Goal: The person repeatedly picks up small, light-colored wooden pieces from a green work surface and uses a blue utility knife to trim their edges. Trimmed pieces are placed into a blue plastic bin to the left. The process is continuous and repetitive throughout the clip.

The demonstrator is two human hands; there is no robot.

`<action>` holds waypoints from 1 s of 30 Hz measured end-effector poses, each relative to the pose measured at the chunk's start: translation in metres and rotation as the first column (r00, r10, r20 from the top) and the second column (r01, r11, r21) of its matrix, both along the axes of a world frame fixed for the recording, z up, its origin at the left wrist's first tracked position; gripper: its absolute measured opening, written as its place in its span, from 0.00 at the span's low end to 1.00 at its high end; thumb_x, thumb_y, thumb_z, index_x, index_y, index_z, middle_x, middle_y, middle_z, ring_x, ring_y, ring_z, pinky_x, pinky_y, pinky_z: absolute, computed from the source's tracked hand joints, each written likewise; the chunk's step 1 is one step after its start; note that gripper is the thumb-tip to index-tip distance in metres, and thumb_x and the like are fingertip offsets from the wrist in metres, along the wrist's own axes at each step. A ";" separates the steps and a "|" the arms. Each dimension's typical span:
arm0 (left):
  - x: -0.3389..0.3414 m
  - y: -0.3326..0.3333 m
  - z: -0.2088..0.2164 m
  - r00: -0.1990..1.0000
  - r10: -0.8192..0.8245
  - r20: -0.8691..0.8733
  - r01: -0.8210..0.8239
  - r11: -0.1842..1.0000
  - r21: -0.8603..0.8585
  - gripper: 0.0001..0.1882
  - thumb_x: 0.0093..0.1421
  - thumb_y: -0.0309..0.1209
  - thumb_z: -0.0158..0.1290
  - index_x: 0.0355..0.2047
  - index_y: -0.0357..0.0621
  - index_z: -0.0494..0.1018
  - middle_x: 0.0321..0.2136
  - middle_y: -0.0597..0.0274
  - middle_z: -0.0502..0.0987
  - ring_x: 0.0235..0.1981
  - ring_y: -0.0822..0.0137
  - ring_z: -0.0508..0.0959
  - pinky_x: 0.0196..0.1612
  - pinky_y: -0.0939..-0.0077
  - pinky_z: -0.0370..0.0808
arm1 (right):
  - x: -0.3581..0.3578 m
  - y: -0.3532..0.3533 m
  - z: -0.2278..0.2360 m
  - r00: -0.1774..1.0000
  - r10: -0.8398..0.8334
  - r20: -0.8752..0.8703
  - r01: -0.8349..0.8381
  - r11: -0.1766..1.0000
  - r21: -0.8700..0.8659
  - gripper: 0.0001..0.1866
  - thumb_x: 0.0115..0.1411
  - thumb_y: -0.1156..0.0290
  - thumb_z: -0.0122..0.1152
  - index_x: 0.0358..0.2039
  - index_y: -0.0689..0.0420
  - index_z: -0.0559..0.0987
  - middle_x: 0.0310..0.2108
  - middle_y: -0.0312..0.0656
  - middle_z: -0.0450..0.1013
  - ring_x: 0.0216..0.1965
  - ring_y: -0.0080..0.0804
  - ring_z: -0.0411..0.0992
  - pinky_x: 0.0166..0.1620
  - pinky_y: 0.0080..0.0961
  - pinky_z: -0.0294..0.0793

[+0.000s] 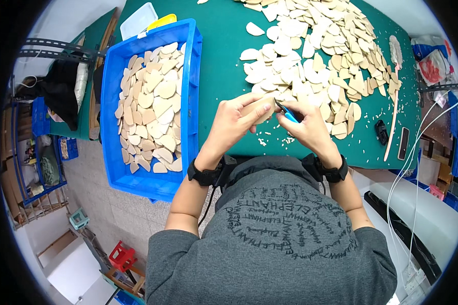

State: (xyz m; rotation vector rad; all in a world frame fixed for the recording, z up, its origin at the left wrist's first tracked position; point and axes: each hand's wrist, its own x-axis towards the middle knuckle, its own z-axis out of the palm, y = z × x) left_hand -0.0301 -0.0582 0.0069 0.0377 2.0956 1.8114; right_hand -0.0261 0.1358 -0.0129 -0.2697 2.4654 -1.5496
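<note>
My left hand is closed around a beige half-round piece, which looks like foam or board and is partly covered by the fingers. Gripped in my right hand are small cutters with blue handles. Their dark jaws meet the edge of the beige piece, between the two hands. A large heap of similar pale pieces spreads over the green table just beyond my hands. Small white offcuts are scattered on the table close to my body.
At the left stands a blue crate holding many such pieces. Behind it are a white tray and a yellow one. On the table's right lie a long-handled duster, a black object and a phone-like slab. White cables hang nearby.
</note>
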 end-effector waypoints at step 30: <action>-0.107 0.014 -0.194 0.977 0.119 -0.178 -0.202 0.790 -0.579 0.24 0.50 0.42 0.61 0.41 0.37 0.73 0.35 0.51 0.75 0.41 0.54 0.75 0.44 0.62 0.71 | 0.010 0.042 -0.017 0.935 -0.260 0.242 0.289 0.953 -0.092 0.11 0.55 0.69 0.61 0.36 0.61 0.80 0.23 0.31 0.73 0.23 0.13 0.65 0.28 0.13 0.64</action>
